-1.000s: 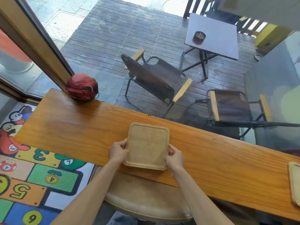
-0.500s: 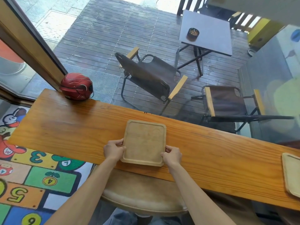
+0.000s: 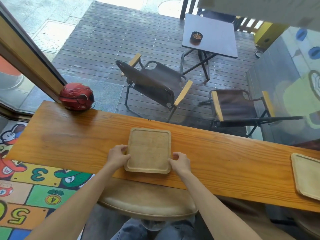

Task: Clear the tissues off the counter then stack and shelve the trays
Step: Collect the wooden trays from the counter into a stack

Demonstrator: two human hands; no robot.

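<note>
Because the counter (image 3: 225, 163) is a long narrow plank with a stool (image 3: 147, 203) tucked under its near edge, anything that slips from the hands here would likely drop past that edge onto the seat or the floor. No tissues show on the wood, so I judge the work is at the tray stage. The bigger risk lies in carrying: the square wooden tray (image 3: 149, 150) sits flat near the near edge, about midway along the visible length, and its low rim gives little to hold, so a lift by fingertips alone could let it tip or slide out. A second tray (image 3: 304, 175) lies well apart at the right end, partly cut off by the frame's edge and reaching close to the near edge there; setting one on the other carelessly could nudge it over. The red helmet (image 3: 77, 97) rests at the far left corner, well clear of both trays.

The left hand (image 3: 117, 156) is curled around the tray's left side near its near-left corner, fingers over the rim. The right hand (image 3: 180, 161) is closed on the opposite side at the near-right corner, fingertips on the rim. The tray lies between the two hands, touched by both; whether it is lifted off the wood I cannot tell.
</note>
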